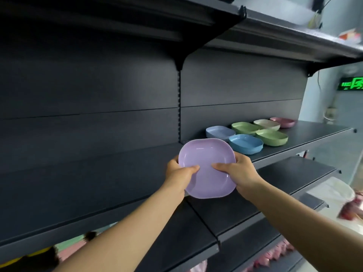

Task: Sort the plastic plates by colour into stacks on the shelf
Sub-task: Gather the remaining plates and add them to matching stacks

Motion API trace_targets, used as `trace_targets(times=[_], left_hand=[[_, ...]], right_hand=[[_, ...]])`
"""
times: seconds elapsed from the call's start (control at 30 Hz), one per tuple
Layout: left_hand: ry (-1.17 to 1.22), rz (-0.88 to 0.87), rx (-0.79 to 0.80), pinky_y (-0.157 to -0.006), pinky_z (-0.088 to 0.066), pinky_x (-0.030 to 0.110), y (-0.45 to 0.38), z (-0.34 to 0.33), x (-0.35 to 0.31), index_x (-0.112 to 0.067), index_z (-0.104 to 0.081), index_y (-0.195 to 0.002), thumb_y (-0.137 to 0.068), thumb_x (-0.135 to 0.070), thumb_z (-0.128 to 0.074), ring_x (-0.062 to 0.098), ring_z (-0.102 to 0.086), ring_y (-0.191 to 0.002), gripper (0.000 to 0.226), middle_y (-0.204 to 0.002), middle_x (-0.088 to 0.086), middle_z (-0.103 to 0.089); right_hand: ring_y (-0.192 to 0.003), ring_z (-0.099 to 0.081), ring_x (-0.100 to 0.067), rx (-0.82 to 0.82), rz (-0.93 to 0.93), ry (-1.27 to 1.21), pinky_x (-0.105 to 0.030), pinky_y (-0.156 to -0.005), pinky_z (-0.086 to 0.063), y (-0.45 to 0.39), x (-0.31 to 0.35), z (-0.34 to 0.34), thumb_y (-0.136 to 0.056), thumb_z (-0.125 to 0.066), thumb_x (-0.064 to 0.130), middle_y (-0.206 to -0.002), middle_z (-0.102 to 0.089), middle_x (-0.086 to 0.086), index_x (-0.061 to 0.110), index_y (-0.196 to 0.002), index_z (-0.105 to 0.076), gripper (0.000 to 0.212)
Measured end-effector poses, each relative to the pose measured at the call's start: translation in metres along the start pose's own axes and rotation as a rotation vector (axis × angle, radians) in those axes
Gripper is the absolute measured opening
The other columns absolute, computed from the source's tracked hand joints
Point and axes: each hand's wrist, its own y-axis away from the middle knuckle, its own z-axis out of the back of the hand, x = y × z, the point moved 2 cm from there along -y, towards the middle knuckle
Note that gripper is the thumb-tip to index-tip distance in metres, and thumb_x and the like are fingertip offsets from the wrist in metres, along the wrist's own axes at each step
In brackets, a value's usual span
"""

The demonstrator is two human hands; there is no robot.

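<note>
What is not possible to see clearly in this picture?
- Head view: how many plates each stack holds, as with the pale blue stack; too small and far.
- Fingers under the purple plate: hidden by it.
- Green sign: cut by the right edge.
- Red items, lower right: blurred.

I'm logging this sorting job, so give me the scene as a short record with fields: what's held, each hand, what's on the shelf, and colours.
held item: purple plate, tilted toward the camera
left hand: grips the plate's left edge, thumb on top
right hand: grips the right edge, thumb on top
shelf: holds the other plates, right of the upright
colours on shelf: pale blue stack, blue plate, two green, cream, pink
</note>
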Motion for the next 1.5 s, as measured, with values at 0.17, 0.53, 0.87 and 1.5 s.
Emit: trace_targets(times=[0.17, 0.53, 0.87, 1.5], left_hand=[[0.004, -0.007, 0.048, -0.076, -0.045, 0.033, -0.059, -0.076, 0.003, -0.016, -0.052, -0.106, -0.082, -0.004, -0.069, 0.022, -0.056, -0.091, 0.032, -0.098, 0.001, -0.058], [-0.022, -0.025, 0.180, -0.076, -0.043, 0.030, -0.178, -0.269, -0.007, -0.009, -0.055, -0.118, -0.082, -0.006, -0.068, 0.023, -0.056, -0.092, 0.038, -0.103, 0.005, -0.061], [-0.097, -0.024, 0.157, -0.080, -0.042, 0.030, -0.258, -0.413, 0.015, -0.012, -0.046, -0.106, -0.083, -0.010, -0.069, 0.022, -0.050, -0.093, 0.032, -0.102, 0.004, -0.052], [-0.702, 0.228, 0.129, -0.091, -0.053, 0.040, -0.385, -0.658, 0.092, -0.010, -0.050, -0.123, -0.066, -0.022, -0.082, 0.025, -0.059, -0.106, 0.066, -0.117, 0.008, -0.059]], right_hand=[[-0.085, -0.068, -0.028, -0.076, 0.002, 0.037, -0.039, -0.075, -0.056, -0.072, -0.007, 0.055, -0.075, -0.075, 0.003, -0.092, -0.071, -0.009, 0.014, -0.091, -0.065, 0.023], [-0.077, -0.065, -0.025, -0.249, 0.058, 0.090, -0.035, -0.070, -0.055, -0.219, 0.004, 0.202, -0.072, -0.078, 0.002, -0.084, -0.067, -0.003, 0.019, -0.083, -0.062, 0.026], [-0.085, -0.066, -0.028, -0.209, 0.032, 0.078, -0.040, -0.080, -0.054, -0.344, -0.028, 0.319, -0.071, -0.078, -0.001, -0.089, -0.068, -0.006, 0.011, -0.097, -0.064, 0.032], [-0.096, -0.067, -0.031, 0.194, -0.181, 0.263, -0.042, -0.086, -0.053, -0.561, -0.131, 0.543, -0.069, -0.076, -0.002, -0.100, -0.071, -0.016, -0.001, -0.098, -0.069, 0.030]])
